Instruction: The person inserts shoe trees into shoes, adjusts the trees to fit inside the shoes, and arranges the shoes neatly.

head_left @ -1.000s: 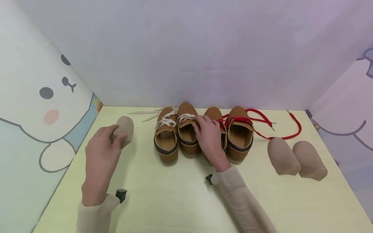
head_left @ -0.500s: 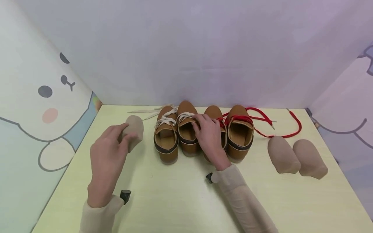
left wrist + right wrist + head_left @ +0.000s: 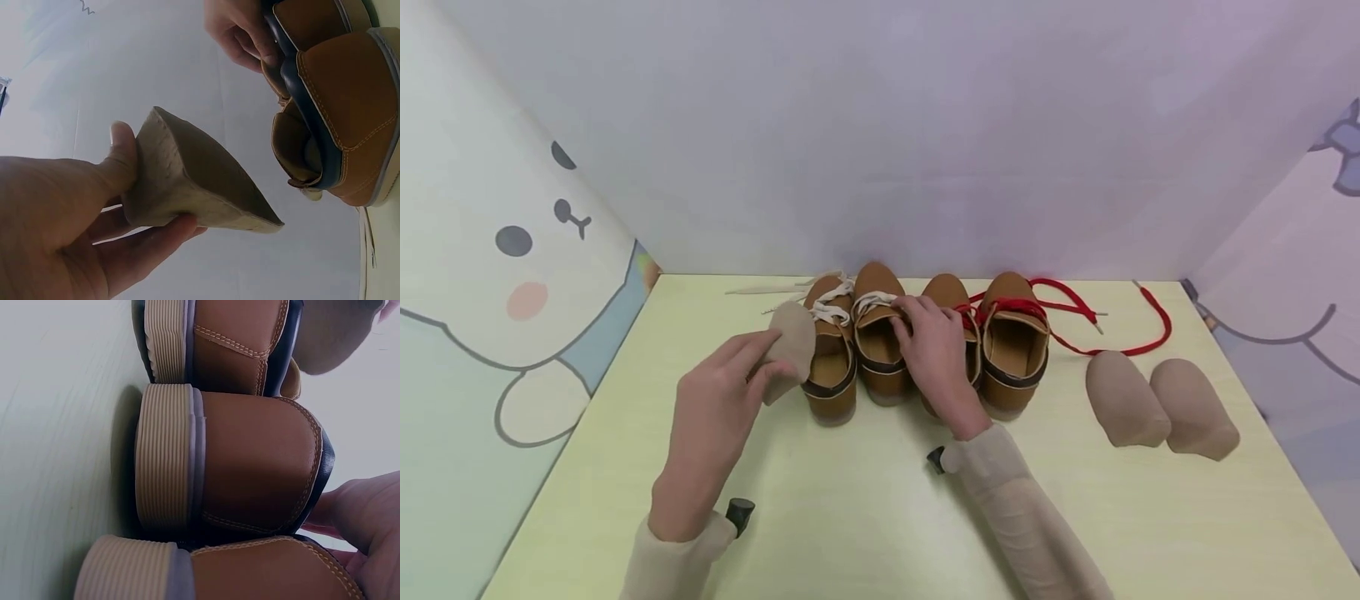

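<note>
The surface (image 3: 835, 517) was pale. The left hand (image 3: 718, 408) pinched a tan insert (image 3: 793, 332) between its fingers, just outside the leftmost shoe (image 3: 832, 408); the right hand (image 3: 936, 354) gripped the 2nd shoe (image 3: 876, 279) with its fingers. Laces (image 3: 832, 314) looked threaded, but 3 shoe openings showed no insert, the 3rd shoe (image 3: 946, 292) was partly covered, and 2 more inserts (image 3: 1126, 404) lay unused.

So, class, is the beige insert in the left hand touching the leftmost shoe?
Apart. In the left wrist view, pale backdrop shows between the beige insert and the leftmost shoe.
</note>
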`<state>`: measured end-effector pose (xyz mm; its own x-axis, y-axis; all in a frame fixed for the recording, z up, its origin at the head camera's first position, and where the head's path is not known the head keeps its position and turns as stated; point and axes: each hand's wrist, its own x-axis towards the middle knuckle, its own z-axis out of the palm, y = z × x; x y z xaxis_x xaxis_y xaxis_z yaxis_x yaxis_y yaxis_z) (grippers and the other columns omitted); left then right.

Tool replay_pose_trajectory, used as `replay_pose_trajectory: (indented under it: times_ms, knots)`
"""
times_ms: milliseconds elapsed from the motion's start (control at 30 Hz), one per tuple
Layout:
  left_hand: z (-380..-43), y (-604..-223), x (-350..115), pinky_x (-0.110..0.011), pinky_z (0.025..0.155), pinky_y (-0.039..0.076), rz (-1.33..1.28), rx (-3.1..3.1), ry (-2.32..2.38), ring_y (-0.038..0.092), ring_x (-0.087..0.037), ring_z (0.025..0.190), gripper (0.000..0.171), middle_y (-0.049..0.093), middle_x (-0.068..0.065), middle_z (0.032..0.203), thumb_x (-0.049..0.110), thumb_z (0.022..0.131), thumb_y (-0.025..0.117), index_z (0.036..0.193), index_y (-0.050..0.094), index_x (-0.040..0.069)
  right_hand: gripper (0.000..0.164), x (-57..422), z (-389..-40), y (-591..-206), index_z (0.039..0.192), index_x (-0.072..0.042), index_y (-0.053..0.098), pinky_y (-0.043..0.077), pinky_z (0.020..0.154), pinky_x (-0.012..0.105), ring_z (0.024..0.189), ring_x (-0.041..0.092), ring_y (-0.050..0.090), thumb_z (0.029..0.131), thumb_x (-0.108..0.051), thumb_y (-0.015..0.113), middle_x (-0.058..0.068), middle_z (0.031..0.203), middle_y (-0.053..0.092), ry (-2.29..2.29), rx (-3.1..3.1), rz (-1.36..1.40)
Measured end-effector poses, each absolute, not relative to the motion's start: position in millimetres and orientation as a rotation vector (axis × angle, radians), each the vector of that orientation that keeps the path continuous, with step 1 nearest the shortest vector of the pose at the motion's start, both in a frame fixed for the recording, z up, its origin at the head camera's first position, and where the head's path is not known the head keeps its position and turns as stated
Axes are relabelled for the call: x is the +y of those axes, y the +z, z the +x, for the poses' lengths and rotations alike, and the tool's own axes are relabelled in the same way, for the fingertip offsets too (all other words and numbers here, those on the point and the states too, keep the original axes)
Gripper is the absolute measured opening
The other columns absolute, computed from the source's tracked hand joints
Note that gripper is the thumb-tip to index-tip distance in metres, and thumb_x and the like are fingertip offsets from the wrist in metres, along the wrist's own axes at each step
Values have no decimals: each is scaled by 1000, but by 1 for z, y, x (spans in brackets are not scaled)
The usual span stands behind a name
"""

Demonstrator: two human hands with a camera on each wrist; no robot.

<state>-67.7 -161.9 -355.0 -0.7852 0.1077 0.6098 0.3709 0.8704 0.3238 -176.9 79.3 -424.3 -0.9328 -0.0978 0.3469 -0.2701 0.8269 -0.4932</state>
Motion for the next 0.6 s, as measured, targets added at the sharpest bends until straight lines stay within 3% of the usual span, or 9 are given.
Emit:
replay_pose_trajectory:
  times_ms: [267,600]
  knots:
    - [-70,-361,-148,-42,79,63,-524,-2422,-496,78,-30,93,46,78,-13,105,25,79,82,118,76,0,24,80,-177,-424,122,-20,73,46,108,54,114,26,72,99,-26,73,5,123,76,808,-2704,288]
    - [-66,-356,-141,-41,77,63,-541,-2441,-406,76,-30,93,43,77,-12,110,24,83,82,119,76,1,25,88,-179,-417,123,-19,74,48,102,54,107,27,73,98,-23,74,6,123,76,847,-2745,368]
